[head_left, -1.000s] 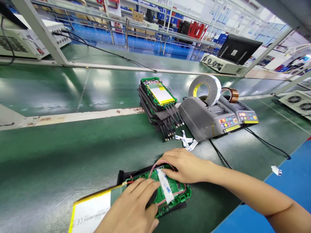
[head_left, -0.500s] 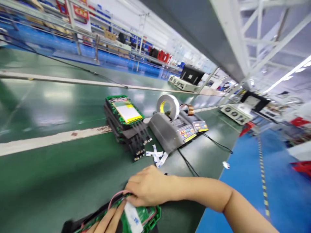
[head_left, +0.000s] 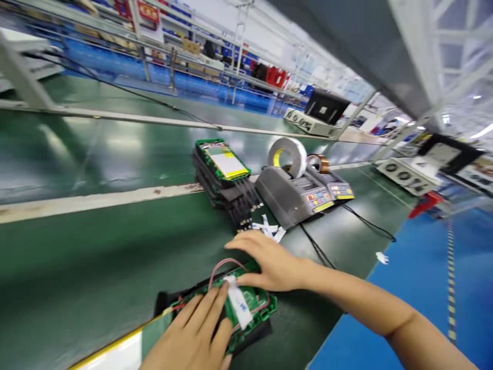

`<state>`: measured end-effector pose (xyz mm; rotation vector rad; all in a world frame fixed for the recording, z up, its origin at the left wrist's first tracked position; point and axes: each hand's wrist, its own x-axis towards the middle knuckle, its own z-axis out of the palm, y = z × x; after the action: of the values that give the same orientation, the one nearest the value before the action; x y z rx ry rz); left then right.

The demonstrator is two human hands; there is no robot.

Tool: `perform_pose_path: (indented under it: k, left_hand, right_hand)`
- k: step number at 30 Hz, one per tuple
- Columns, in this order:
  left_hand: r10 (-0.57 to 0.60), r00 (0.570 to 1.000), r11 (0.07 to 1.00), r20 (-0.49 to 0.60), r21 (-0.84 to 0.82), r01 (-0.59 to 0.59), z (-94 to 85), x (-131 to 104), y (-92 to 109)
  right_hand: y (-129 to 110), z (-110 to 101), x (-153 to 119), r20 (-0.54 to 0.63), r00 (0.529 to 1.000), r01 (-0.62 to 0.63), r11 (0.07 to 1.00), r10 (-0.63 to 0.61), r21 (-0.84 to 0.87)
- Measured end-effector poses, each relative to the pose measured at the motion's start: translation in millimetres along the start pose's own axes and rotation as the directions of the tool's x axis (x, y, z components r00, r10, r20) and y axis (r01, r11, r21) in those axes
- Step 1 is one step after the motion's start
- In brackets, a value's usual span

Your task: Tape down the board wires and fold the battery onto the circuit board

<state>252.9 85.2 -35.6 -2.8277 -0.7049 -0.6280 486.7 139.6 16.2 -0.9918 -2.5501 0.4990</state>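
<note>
A green circuit assembly in a dark casing lies on the bench, with a white tape strip across it and a pink wire looping above. My left hand rests on its left part, fingers spread, fingertips at the strip's upper end. Over its upper right edge is my right hand, thumb and fingers apart, the thumb beside the strip. A flat white-and-yellow pack adjoins the assembly at lower left, partly behind my left hand.
Stacked dark units with a green-framed top stand behind the hands. Right of them are two tape dispensers with rolls, cables and loose white strips. The green bench ends at the right above blue floor.
My right hand has opened and lifted from the assembly's edge. More of the assembly and the white-and-yellow pack show now. The whole view has shifted.
</note>
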Motion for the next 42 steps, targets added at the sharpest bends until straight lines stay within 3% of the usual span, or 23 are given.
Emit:
perform_pose_path:
  k: [2, 4, 9, 16, 20, 26, 31, 33, 38, 42]
  left_hand:
    - [-0.031, 0.998, 1.0, 0.047, 0.004, 0.031, -18.0, 7.0, 3.4]
    - [-0.095, 0.993, 0.995, 0.072, -0.003, 0.095, -26.8, 9.8, 8.8]
    - [-0.12, 0.986, 0.99, 0.12, -0.057, 0.127, -19.5, 5.3, 18.6]
    - [-0.105, 0.994, 0.989, 0.037, -0.099, 0.108, -15.1, 4.4, 18.1]
    - [-0.119, 0.992, 0.987, 0.051, -0.105, 0.124, -19.1, 4.3, 17.9]
    - [-0.085, 0.99, 0.988, 0.116, -0.122, 0.099, -22.2, 2.7, 18.6]
    - [-0.078, 0.979, 0.98, 0.186, -0.169, 0.11, -18.6, -3.3, 22.4]
    - [-0.077, 0.973, 0.978, 0.218, -0.172, 0.116, -16.8, -4.6, 23.3]
    - [-0.076, 0.98, 0.981, 0.182, -0.163, 0.106, -15.0, -3.8, 23.8]
    - [-0.08, 0.984, 0.98, 0.157, -0.165, 0.107, -16.2, -3.5, 23.5]
  right_hand:
    - [-3.1, -9.6, -4.0, -0.115, 0.99, 0.077, 0.997, -0.079, -0.022]
    - [-4.7, -13.3, -6.7, -0.123, 0.978, 0.162, 0.986, -0.167, -0.048]
    - [-4.8, -0.2, -8.4, -0.01, 0.951, 0.305, 0.943, -0.309, -0.134]
    - [4.0, 8.8, 5.7, 0.152, 0.912, 0.397, 0.912, -0.38, -0.104]
    - [10.6, 0.2, 19.9, 0.285, 0.848, 0.479, 0.876, -0.446, -0.055]
    - [4.8, -12.3, 49.9, 0.528, 0.688, 0.598, 0.801, -0.498, -0.023]
    - [-1.7, -14.6, 69.1, 0.607, 0.631, 0.609, 0.793, -0.483, -0.003]
    - [1.4, -13.1, 67.6, 0.599, 0.64, 0.586, 0.81, -0.48, 0.024]
    - [20.0, -2.5, 45.2, 0.365, 0.812, 0.458, 0.885, -0.455, 0.082]
    - [26.3, 0.8, 36.9, 0.33, 0.813, 0.483, 0.872, -0.48, 0.08]
